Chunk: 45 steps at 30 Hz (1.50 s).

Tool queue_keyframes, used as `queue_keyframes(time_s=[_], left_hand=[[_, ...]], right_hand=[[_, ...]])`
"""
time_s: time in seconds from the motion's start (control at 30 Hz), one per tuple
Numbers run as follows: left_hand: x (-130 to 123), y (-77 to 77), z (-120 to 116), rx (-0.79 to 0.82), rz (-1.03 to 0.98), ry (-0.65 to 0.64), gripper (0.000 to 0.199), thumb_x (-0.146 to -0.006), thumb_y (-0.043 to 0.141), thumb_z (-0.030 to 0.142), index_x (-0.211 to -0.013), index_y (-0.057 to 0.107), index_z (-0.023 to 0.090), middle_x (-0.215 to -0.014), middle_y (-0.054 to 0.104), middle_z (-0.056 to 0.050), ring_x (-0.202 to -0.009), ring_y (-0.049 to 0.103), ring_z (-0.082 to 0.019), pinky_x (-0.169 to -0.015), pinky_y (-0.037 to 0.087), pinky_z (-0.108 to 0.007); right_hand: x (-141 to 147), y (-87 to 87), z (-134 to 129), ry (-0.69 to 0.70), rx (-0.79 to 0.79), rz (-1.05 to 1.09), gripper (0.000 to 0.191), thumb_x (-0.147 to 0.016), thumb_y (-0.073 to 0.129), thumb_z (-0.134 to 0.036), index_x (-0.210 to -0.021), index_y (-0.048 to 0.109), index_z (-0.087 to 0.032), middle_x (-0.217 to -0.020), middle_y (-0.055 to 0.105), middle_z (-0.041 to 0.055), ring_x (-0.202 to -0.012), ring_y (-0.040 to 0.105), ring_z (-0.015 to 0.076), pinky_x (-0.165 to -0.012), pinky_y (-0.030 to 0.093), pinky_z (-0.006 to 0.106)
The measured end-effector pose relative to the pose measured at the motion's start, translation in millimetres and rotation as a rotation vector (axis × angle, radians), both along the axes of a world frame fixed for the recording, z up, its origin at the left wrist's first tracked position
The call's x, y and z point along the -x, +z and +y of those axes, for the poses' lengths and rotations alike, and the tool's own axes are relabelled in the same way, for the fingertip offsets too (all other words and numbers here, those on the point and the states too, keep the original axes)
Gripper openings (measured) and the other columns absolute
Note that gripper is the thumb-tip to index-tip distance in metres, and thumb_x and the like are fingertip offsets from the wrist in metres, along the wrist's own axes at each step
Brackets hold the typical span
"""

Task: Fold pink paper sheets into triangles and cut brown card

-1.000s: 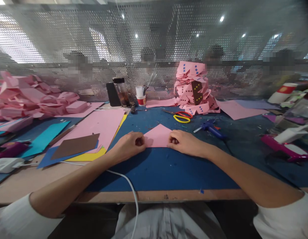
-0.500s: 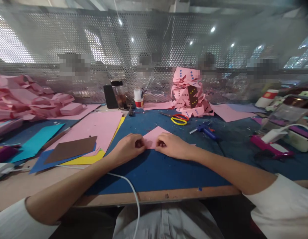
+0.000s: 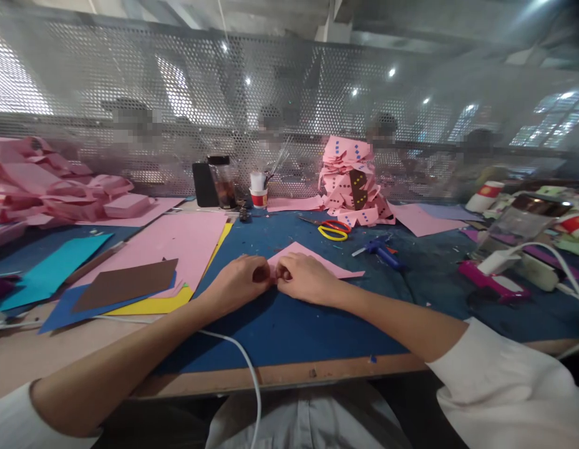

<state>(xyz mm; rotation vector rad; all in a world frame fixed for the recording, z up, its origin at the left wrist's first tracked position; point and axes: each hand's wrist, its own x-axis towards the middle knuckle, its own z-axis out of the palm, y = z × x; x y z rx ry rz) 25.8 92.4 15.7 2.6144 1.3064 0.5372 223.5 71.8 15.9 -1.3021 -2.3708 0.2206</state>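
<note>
A sheet of pink paper [image 3: 317, 257], with a peak at the far side and a point to the right, lies on the blue mat [image 3: 289, 330]. My left hand [image 3: 245, 277] is closed on its left part, thumb and fingers pinched together. Close beside it, my right hand [image 3: 306, 277] pinches the paper's near edge. Both hands cover much of that edge, so any crease there is hidden. Beyond the paper lie scissors [image 3: 334, 231] with red and yellow handles, and a blue glue gun [image 3: 385, 252] is to the right.
Pink paper pieces are heaped at left [image 3: 60, 187], and a dotted pink stack [image 3: 348, 181] stands at the back. Coloured sheets [image 3: 130, 284] lie left of my arm. A drink bottle [image 3: 223, 184] and a paper cup [image 3: 259, 198] stand by the mesh screen [image 3: 289, 81]. A white cable [image 3: 245, 358] crosses the edge.
My right hand has slid left along the near edge, close to my left hand, uncovering the paper's right point. The whole view has shifted slightly.
</note>
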Motion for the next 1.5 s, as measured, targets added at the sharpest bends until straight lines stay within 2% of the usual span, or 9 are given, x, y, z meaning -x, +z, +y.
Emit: queue_keyframes(time_s=[0.73,1.0,1.3,1.5], left_hand=[[1.1,-3.1,3.7,0.046,0.000,0.024,0.011,-0.081,0.055,0.028,-0.073,0.057,0.020,-0.071,0.062,-0.001,-0.069,0.056,-0.018,-0.063,0.035,-0.028],[-0.1,-1.2,1.9,0.050,-0.012,0.035,0.018,-0.083,0.055,0.035,-0.076,0.060,0.020,-0.073,0.063,-0.002,-0.071,0.057,-0.019,-0.064,0.038,-0.028],[0.4,-3.2,4.3,0.037,0.001,0.034,0.021,-0.085,0.053,0.038,-0.076,0.060,0.020,-0.072,0.063,-0.001,-0.070,0.057,-0.018,-0.064,0.038,-0.027],[3.4,-5.8,7.7,0.048,0.011,0.039,0.021,-0.084,0.054,0.040,-0.079,0.062,0.021,-0.074,0.065,-0.002,-0.073,0.059,-0.019,-0.064,0.039,-0.027]], right_hand=[[-25.2,-4.3,-3.9,-0.038,0.048,0.038,0.011,-0.076,0.060,-0.016,-0.085,0.064,-0.020,-0.085,0.070,0.0014,-0.076,0.059,0.0151,-0.067,0.037,0.026],[-36.4,0.4,-8.4,-0.098,0.082,0.036,0.008,-0.074,0.064,-0.020,-0.081,0.063,-0.021,-0.083,0.069,-0.0008,-0.071,0.057,0.0135,-0.062,0.034,0.026],[-57.6,0.1,-11.2,-0.126,0.116,0.025,0.009,-0.073,0.066,-0.021,-0.082,0.063,-0.021,-0.083,0.068,-0.0015,-0.073,0.057,0.0134,-0.063,0.035,0.025],[-72.0,4.5,-12.2,-0.099,0.148,0.013,0.012,-0.074,0.063,-0.016,-0.086,0.064,-0.019,-0.088,0.068,0.0015,-0.075,0.058,0.0135,-0.065,0.038,0.024]])
